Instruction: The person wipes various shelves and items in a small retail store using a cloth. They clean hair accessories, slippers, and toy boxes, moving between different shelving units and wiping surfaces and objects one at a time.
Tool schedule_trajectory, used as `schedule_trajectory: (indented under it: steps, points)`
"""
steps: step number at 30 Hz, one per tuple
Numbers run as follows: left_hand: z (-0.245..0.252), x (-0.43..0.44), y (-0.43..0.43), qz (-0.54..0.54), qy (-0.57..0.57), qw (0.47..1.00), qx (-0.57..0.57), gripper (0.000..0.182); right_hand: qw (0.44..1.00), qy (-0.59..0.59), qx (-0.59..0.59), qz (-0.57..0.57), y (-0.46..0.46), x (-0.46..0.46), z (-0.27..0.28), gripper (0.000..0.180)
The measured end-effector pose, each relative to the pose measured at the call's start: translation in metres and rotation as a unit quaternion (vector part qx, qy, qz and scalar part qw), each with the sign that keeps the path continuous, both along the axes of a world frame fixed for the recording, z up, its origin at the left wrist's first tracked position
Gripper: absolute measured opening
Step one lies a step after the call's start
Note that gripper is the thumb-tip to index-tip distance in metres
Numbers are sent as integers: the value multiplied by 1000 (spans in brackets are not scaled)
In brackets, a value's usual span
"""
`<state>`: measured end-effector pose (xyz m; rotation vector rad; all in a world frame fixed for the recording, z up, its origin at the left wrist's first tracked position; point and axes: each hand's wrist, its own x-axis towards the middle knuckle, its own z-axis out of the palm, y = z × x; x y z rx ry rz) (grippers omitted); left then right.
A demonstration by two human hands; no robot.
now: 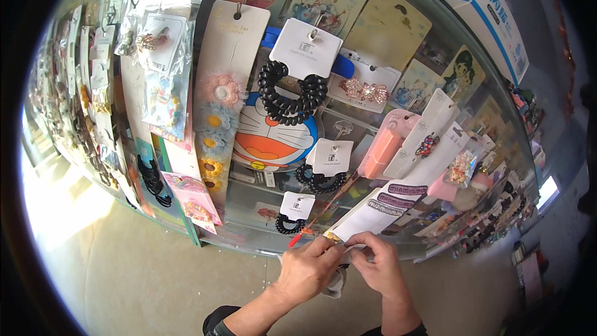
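Observation:
Both hands meet at the lower middle of the view, in front of a glass display case. My left hand (310, 266) has its fingers bent around a small pale item, too covered to name. Thumb and forefinger of my right hand (377, 261) pinch the same item from the other side. Beneath the hands hangs a greyish cloth-like piece (335, 284). Just above them are a white card with glittery hair clips (389, 203) and a red tassel (295, 240). A card with a black coiled hair tie (290, 224) hangs to their upper left.
Flower hair clips on a long card (219, 126), larger black coiled hair ties (291, 95) and a pink case (385, 149) hang from hooks on the glass. Bagged accessories (163, 56) hang at left. A white box with blue edging (494, 18) stands at upper right. Tan floor (224, 270) lies below.

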<state>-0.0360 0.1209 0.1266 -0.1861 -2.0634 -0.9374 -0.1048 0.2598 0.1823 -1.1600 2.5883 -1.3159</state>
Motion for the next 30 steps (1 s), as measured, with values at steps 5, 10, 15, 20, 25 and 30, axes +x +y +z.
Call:
schedule_trajectory:
  steps: [5,10,15,20,25,30]
  points:
    - [-1,1,-2,12,18,1000,-23,20,999,26,30,9,-8,2,2,17]
    - [-2,3,-4,-15,-21,996,79,15,996,35,69,35,-6,3,10,16]
    - [1,4,-15,-54,2,991,120,15,995,0,75,67,-8,-1,15,15]
    - [2,5,-17,-19,-11,995,95,14,996,11,63,66,-16,-2,9,18]
    - [-2,3,-18,-38,-18,991,126,16,995,-50,60,65,-14,0,6,18]
    - [-7,3,-25,-192,-75,918,339,14,939,-279,-1,203,3,-14,15,23]
